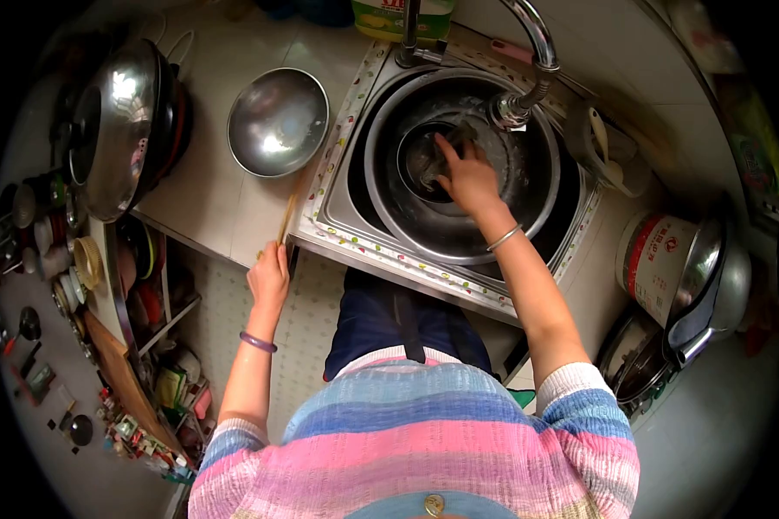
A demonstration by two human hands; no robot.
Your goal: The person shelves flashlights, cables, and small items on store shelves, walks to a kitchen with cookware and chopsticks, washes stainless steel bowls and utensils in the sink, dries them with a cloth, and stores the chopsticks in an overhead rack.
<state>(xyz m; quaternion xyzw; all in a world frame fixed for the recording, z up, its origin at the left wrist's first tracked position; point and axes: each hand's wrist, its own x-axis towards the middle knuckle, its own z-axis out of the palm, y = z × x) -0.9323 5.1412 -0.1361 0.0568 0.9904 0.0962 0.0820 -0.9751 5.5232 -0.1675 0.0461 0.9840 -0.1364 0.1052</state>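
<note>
My left hand (269,272) is closed around a pair of thin wooden chopsticks (290,214) at the counter's front edge; their far ends point up toward a metal bowl (279,121). In the sink, a large metal basin (541,177) holds a smaller dark round bowl (414,177) with what looks like water in it. My right hand (473,180) reaches into the basin with fingers spread over the small bowl's right side. Whether its fingertips touch anything under the surface cannot be made out.
A curved chrome faucet (538,48) hangs over the basin's upper right. A pan with a glass lid (117,130) stands at the left. On the right are a plastic holder with utensils (610,156), a white-and-red bucket (658,259) and stacked pots (636,355).
</note>
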